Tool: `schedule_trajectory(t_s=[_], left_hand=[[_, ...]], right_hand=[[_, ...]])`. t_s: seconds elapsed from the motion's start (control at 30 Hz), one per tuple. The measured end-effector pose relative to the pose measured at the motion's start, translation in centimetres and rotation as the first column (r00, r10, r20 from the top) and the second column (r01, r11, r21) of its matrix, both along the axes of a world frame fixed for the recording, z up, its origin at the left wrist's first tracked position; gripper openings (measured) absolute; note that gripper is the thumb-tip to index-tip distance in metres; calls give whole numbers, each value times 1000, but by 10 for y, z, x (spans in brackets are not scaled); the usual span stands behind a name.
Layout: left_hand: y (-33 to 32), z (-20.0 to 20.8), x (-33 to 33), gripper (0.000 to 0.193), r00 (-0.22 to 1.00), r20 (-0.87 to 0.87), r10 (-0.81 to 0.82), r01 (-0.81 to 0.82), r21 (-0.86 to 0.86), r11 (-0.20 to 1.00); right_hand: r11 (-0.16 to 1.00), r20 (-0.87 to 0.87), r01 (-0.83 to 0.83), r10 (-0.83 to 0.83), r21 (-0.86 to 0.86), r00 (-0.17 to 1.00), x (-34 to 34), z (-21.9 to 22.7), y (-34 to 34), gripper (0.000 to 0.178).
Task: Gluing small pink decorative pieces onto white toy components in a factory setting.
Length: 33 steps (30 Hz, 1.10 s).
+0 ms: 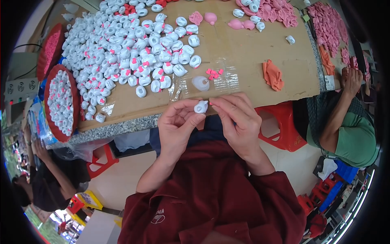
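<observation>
Just off the table's front edge, my left hand (174, 124) pinches a small white cat-shaped toy head (200, 107) between thumb and fingers. My right hand (239, 120) is closed at its fingertips on a tiny pinkish-red piece (210, 104), held right against the side of the head; it looks like a bow, though fingers partly cover it. Beyond my hands, several loose pink bows (214, 73) lie on the cardboard by strips of clear tape. Close to them is a translucent white squeeze bottle (200, 83), lying or standing, I cannot tell which.
A big heap of white toy heads (122, 53), some with pink bows, covers the table's left. Red bowls (75, 101) stand at the left edge. An orange cloth (273, 75) lies at right, pink parts (276, 12) farther back. Co-workers sit on both sides; a red stool (284, 130) is near.
</observation>
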<state>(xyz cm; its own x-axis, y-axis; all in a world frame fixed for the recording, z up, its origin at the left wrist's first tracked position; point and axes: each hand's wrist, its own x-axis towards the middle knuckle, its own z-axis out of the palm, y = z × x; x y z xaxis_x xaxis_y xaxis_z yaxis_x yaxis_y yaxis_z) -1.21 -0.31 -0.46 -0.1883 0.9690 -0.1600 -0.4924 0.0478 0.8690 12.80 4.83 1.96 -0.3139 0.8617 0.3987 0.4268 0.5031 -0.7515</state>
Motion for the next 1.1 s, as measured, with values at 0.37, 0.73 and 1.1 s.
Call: schedule_trajectory(t_s=[0.37, 0.73, 1.1], left_hand=[[-2, 0, -1, 24, 996, -17, -87, 87, 0, 996], [0, 5, -3, 22, 989, -120, -87, 92, 36, 995], [30, 28, -60, 23, 633, -689, 354, -212, 286, 935]], right_hand=[[942, -159, -142, 96, -305, 983, 14, 1, 10, 14], [964, -217, -105, 51, -246, 975, 4, -9, 3, 11], [971, -249, 57, -116, -231, 962, 0, -16, 16, 21]])
